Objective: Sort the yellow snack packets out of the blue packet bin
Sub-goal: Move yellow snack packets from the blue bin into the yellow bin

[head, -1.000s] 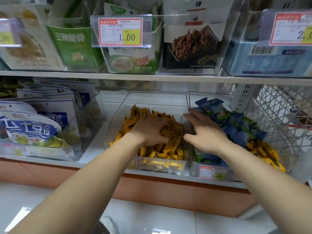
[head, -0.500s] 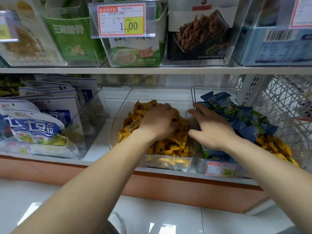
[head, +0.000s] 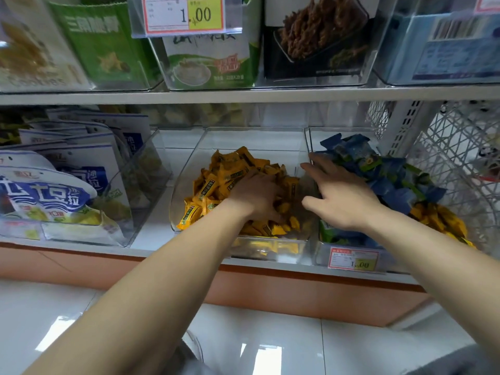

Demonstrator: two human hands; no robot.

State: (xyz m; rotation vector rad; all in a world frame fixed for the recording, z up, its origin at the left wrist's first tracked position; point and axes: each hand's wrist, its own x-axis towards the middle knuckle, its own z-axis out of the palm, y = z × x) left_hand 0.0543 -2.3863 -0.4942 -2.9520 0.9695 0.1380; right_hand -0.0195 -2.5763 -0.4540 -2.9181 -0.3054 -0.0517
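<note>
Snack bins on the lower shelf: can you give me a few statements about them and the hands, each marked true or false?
1. The left hand is on the yellow packets in the middle bin. True.
2. The right hand lifts a blue packet high above the shelf. False: it lies low at the left edge of the right bin, fingers spread.
3. The right bin holds only blue packets. False: stray yellow packets lie at its front right.
4. The price tag on the right bin reads 1.00. True.
</note>
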